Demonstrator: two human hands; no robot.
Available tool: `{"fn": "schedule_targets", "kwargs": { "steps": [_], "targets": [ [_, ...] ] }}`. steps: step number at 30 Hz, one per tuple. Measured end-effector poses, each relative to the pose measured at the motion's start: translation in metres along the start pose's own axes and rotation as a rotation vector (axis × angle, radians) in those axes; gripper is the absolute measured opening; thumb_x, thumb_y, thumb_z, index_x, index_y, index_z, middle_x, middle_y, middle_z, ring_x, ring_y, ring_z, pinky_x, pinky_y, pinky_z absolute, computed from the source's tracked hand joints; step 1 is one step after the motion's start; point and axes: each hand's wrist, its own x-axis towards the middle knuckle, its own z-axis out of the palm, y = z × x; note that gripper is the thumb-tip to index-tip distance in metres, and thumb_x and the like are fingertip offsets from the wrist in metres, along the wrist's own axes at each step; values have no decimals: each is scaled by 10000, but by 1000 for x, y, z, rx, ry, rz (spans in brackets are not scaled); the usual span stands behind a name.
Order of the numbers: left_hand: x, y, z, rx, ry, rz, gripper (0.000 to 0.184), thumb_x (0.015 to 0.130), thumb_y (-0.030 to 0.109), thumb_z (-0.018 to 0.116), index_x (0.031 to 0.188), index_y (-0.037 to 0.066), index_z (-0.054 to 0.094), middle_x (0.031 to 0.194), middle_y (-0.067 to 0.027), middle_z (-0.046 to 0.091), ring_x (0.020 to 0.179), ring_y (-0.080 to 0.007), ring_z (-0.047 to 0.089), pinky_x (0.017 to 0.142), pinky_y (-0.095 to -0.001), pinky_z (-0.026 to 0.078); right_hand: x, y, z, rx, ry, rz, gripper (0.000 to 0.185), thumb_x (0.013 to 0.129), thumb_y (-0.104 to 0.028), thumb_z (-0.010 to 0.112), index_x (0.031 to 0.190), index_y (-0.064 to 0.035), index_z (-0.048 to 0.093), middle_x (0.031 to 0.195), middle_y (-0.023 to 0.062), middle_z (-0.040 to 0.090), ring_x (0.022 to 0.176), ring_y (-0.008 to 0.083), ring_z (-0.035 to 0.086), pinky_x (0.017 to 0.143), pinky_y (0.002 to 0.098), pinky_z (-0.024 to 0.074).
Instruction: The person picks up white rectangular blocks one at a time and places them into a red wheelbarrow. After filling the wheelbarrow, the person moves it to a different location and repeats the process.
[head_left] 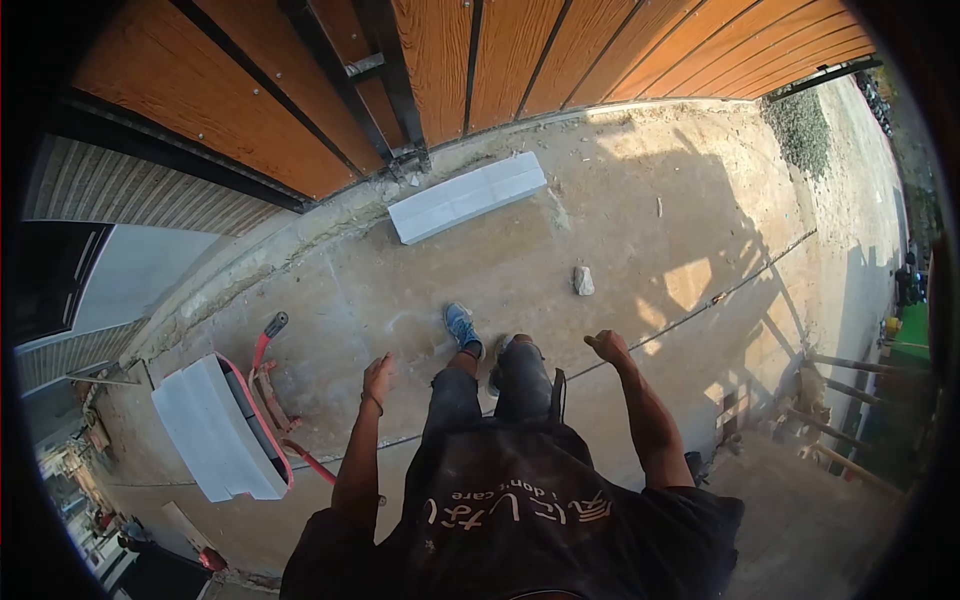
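My left hand (378, 380) hangs in the air beside my left leg, its fingers loosely bent and apart, holding nothing. My right hand (607, 347) is out to the right of my knees, its fingers curled in and the thumb sticking out, with nothing visible in it. A wheelbarrow (286, 462) loaded with pale grey blocks (212, 425) stands left of my left hand. Farther ahead, a row of the same grey blocks (467, 197) lies on the concrete. One stone (583, 280) rests on the ground beyond my right hand.
An orange wood-look panel wall (520, 60) with black metal framing runs along the far side. Concrete ground (500, 260) lies around my feet, crossed by a dark joint line. Wooden poles (850, 392) stand at the right, and a gravel pile (800, 130) is at the upper right.
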Motion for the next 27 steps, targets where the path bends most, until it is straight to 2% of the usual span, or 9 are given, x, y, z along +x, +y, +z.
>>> {"fn": "schedule_targets", "kwargs": {
  "steps": [4, 6, 9, 15, 17, 19, 22, 23, 27],
  "targets": [
    [117, 64, 29, -56, 133, 15, 606, 827, 516, 543, 1177, 21, 539, 1000, -132, 598, 945, -235, 596, 776, -297, 474, 134, -26, -60, 46, 12, 48, 521, 794, -464, 573, 793, 54, 625, 834, 286, 610, 824, 406, 613, 730, 463, 469],
    [212, 75, 36, -9, 126, 77, 677, 814, 544, 544, 1256, 37, 470, 1193, -142, 516, 1047, -296, 514, 828, -455, 440, 215, -45, -66, 14, -18, 60, 519, 794, -464, 575, 802, 53, 627, 836, 286, 610, 825, 402, 614, 737, 461, 469],
    [334, 82, 76, -108, 402, 197, 665, 840, 528, 506, 1203, -29, 504, 1168, -175, 536, 1079, -279, 508, 918, -329, 377, 357, -63, -59, -143, 77, -209, 581, 800, -473, 580, 986, 77, 595, 938, 284, 611, 933, 398, 589, 853, 435, 447],
    [549, 99, 131, -321, 426, 131, 783, 818, 544, 524, 1265, -90, 411, 1289, -202, 451, 1202, -301, 403, 995, -365, 305, 616, -118, -51, 36, 78, -114, 817, 802, -621, 516, 1148, 119, 493, 1088, 302, 560, 1063, 379, 533, 914, 417, 406],
    [612, 81, 132, -251, 405, 233, 820, 805, 558, 536, 1282, -92, 386, 1312, -204, 430, 1237, -304, 373, 1010, -366, 291, 652, -119, -37, 123, -19, -83, 828, 802, -634, 505, 1153, 116, 490, 1106, 296, 551, 1060, 357, 532, 912, 407, 403],
    [618, 101, 157, -250, 546, 190, 857, 791, 572, 547, 1295, -96, 366, 1314, -223, 424, 1237, -319, 382, 1014, -367, 292, 671, -118, -13, 539, 18, -311, 843, 801, -661, 481, 1149, 107, 485, 1114, 274, 531, 1045, 312, 511, 904, 403, 392],
    [605, 113, 183, -80, 672, 167, 843, 784, 565, 565, 1260, -109, 395, 1267, -233, 461, 1180, -315, 442, 983, -369, 333, 681, -98, 14, 202, 222, -118, 863, 797, -673, 474, 1167, 107, 464, 1127, 262, 516, 1071, 316, 483, 909, 418, 377],
    [613, 90, 179, -84, 678, 142, 843, 784, 565, 565, 1260, -109, 395, 1267, -233, 461, 1180, -315, 442, 983, -369, 333, 668, -101, 16, 235, 253, -123, 848, 799, -651, 496, 1153, 119, 468, 1053, 263, 527, 1026, 377, 499, 924, 413, 375],
    [624, 38, 173, -323, 698, 166, 730, 772, 514, 616, 1181, -76, 480, 1152, -193, 546, 1065, -269, 522, 919, -350, 388, 669, -91, 30, 365, 268, -106, 796, 810, -649, 476, 1139, 76, 496, 1080, 224, 530, 1025, 348, 507, 916, 409, 386]
  ]
}}
